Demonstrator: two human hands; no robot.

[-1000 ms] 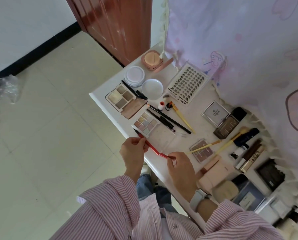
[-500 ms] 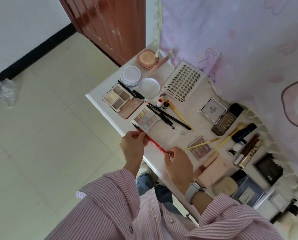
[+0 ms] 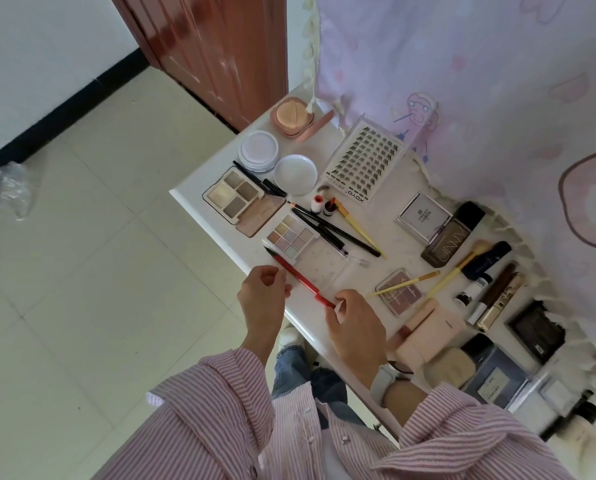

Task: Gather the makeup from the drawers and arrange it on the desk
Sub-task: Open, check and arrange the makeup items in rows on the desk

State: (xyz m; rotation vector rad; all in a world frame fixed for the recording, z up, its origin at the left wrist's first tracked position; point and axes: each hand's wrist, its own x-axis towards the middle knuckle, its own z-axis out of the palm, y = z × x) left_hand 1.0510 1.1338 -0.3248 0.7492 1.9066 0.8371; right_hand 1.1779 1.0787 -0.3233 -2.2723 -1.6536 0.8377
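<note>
White worktop point(image 3: 199, 216) with a rounded front edge, set cornerwise over pale floor tiles point(image 3: 92, 271); a red-brown door point(image 3: 217, 46) behind, a white wall with black skirting to the left, a lilac printed curtain point(image 3: 480, 81) with a fringed hem draped along the far side. The person wears a pink striped shirt and a pale watch point(image 3: 385, 382) on the right wrist. Makeup covers the worktop. A red pencil point(image 3: 298, 277) lies slantwise at the front edge, dark tip pointing away, just beside a nine-pan palette point(image 3: 289, 235). Left hand point(image 3: 260, 292) has fingers curled, fingertips at the pencil's middle; whether it grips cannot be told. Right hand point(image 3: 353, 317) pinches the pencil's near end between thumb and forefinger. Farther back: a four-pan palette point(image 3: 236, 197) open, two round white pots point(image 3: 258, 150), a peach puff compact point(image 3: 291, 116), black pencils point(image 3: 327, 225), yellow brushes point(image 3: 407, 282). Readable: "XOYO" on the lash tray point(image 3: 364, 164), "UNNY" on a brown compact point(image 3: 447, 242). Print on the square silver case point(image 3: 423, 216) is too small to read.
</note>
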